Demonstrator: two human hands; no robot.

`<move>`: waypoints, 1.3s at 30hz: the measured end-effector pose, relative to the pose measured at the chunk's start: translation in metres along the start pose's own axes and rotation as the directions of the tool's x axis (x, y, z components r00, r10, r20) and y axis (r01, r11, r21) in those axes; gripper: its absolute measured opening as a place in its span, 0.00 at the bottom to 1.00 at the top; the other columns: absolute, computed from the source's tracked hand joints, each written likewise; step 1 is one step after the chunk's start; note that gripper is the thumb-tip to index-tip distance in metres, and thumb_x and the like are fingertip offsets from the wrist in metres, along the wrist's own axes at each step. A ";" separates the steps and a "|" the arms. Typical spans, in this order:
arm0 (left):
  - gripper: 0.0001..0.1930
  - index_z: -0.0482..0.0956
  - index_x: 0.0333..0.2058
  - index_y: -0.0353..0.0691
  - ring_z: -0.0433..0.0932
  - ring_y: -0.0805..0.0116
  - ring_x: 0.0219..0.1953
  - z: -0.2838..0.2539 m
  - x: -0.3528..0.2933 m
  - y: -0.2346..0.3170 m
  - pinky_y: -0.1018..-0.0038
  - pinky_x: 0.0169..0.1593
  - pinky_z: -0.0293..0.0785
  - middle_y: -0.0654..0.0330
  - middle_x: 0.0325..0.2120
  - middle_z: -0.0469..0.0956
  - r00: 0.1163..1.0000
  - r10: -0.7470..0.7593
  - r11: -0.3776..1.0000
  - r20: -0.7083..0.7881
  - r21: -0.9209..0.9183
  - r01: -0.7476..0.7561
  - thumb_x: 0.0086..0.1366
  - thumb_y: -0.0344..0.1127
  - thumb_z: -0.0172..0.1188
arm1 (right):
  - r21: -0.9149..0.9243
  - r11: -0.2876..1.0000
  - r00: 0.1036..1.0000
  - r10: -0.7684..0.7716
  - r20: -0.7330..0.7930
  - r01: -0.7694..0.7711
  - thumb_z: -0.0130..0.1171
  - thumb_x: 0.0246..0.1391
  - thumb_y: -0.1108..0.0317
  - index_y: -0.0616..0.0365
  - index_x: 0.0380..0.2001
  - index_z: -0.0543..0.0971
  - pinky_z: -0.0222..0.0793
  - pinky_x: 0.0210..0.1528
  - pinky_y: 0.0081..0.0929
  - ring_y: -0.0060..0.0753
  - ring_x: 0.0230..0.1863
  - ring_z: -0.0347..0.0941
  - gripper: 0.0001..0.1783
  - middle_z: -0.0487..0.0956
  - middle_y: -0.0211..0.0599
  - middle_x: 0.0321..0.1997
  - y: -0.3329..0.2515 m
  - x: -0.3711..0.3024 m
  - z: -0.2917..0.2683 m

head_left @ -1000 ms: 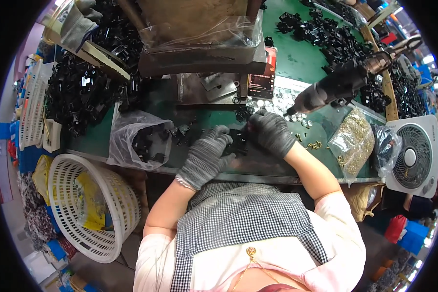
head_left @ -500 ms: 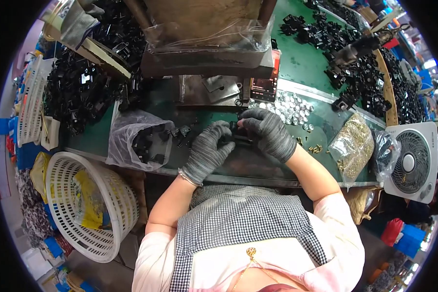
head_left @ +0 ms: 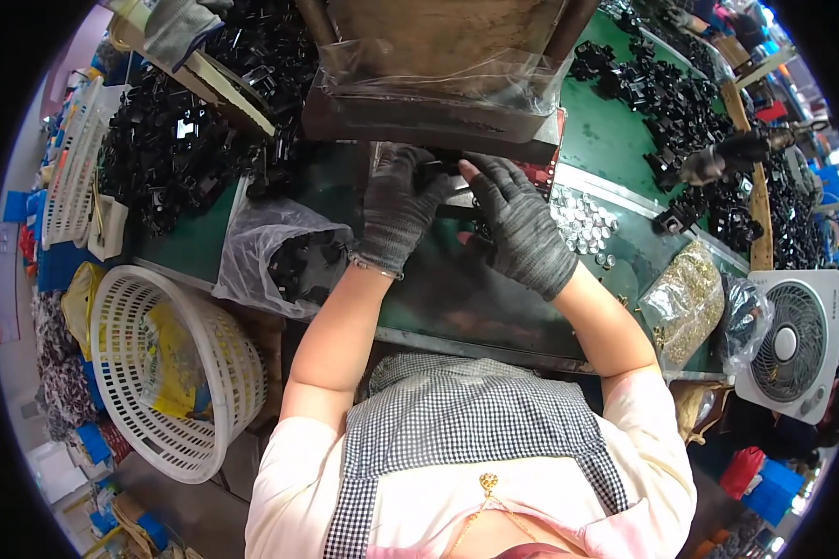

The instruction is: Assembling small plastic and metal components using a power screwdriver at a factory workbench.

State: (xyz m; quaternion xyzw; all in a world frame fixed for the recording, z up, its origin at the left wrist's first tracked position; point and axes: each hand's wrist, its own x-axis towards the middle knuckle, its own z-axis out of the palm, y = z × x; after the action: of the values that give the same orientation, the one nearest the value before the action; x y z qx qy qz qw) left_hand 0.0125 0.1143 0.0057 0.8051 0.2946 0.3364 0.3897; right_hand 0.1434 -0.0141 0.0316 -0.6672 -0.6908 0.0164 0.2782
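My left hand [head_left: 399,207], in a grey knit glove, reaches under the overhanging machine block [head_left: 429,116]. Its fingers close at the metal fixture [head_left: 459,197]; a small dark piece shows at their tips, too hidden to name. Opposite it, my right hand [head_left: 524,228], gloved with the thumb and a fingertip bare, stretches its fingers toward the same spot. Its thumb stands apart below them. Just right of that hand lie several small round silvery pieces [head_left: 583,222]. To the left, a clear plastic bag [head_left: 242,247] lies open with black parts [head_left: 298,270] inside.
Heaps of black parts [head_left: 172,158] cover the bench's left, with more [head_left: 667,107] at the far right. A bag of small brass-coloured pieces [head_left: 685,303] and a fan [head_left: 792,345] stand right. A white basket [head_left: 219,373] is at the lower left.
Both hands have moved forward from the bench's front to the fixture under the block. My right fingers have straightened out of a pinch. The whole view has shifted slightly.
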 end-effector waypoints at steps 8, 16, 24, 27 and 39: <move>0.18 0.78 0.33 0.31 0.78 0.50 0.33 0.006 0.010 -0.017 0.64 0.39 0.74 0.47 0.29 0.78 0.990 0.102 0.963 -0.094 0.260 -0.074 0.54 0.42 0.68 | -0.001 0.994 0.988 0.106 0.111 -0.107 0.67 0.34 0.69 0.56 0.52 0.72 0.70 0.53 0.41 0.51 0.52 0.70 0.35 0.71 0.47 0.53 0.018 -0.061 -0.010; 0.14 0.78 0.33 0.32 0.77 0.51 0.35 0.013 0.010 -0.016 0.64 0.42 0.73 0.47 0.30 0.78 0.989 0.048 0.990 -0.138 0.140 -0.029 0.56 0.38 0.67 | -0.288 0.881 0.719 0.473 0.509 -0.375 0.60 0.35 0.75 0.54 0.40 0.79 0.73 0.47 0.39 0.48 0.45 0.75 0.21 0.76 0.45 0.44 0.017 -0.116 -0.012; 0.16 0.78 0.39 0.44 0.75 0.56 0.40 0.013 -0.048 0.044 0.64 0.45 0.74 0.58 0.39 0.76 0.851 0.262 0.831 0.454 0.342 -0.439 0.49 0.31 0.64 | -0.192 0.889 0.830 0.457 0.320 -0.416 0.58 0.37 0.77 0.54 0.35 0.79 0.73 0.43 0.43 0.51 0.42 0.75 0.17 0.77 0.47 0.41 0.032 -0.145 -0.013; 0.15 0.78 0.39 0.46 0.74 0.53 0.41 0.054 -0.082 0.044 0.61 0.45 0.74 0.60 0.40 0.75 0.721 0.394 0.736 0.570 0.274 -0.619 0.50 0.34 0.64 | -0.321 0.847 0.748 0.527 0.402 -0.424 0.56 0.38 0.77 0.54 0.35 0.79 0.72 0.42 0.44 0.51 0.41 0.75 0.16 0.77 0.47 0.38 0.024 -0.126 -0.018; 0.17 0.78 0.41 0.39 0.78 0.53 0.41 -0.019 -0.051 -0.033 0.64 0.44 0.75 0.51 0.35 0.78 0.992 0.011 0.747 0.122 0.659 -0.089 0.53 0.37 0.66 | -0.305 0.873 0.833 0.467 0.298 -0.380 0.54 0.40 0.78 0.56 0.33 0.79 0.72 0.40 0.42 0.53 0.37 0.75 0.14 0.78 0.47 0.33 0.029 -0.140 -0.019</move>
State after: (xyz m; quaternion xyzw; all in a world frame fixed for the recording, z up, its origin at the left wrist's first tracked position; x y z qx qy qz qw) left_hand -0.0394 0.1023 -0.0289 0.9158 0.3511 0.1755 0.0854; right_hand 0.1709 -0.1481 -0.0140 -0.8173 -0.5608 0.1197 0.0553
